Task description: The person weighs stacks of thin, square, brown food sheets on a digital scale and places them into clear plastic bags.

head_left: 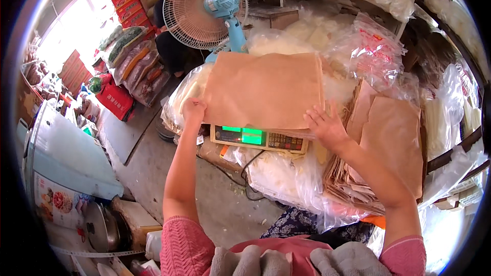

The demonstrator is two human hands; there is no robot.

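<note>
A sheet of brown kraft paper (264, 88) lies spread over the top of a digital price scale (261, 140), whose green displays and keypad show below its near edge. My left hand (194, 111) has its fingers curled on the sheet's lower left corner. At the lower right corner, my right hand (326, 127) rests with its fingers spread against the paper's edge. A thick stack of brown paper (391, 142) lies to the right, partly under my right forearm. Whatever is under the sheet is hidden, apart from the scale's front.
A blue electric fan (222, 4) stands beyond the scale, with a seated person (168, 46) partly behind it. Clear plastic bags (368, 53) of pale food crowd the back and right. A power cord (245, 176) hangs below the scale. Filled sacks (134, 65) are piled at left.
</note>
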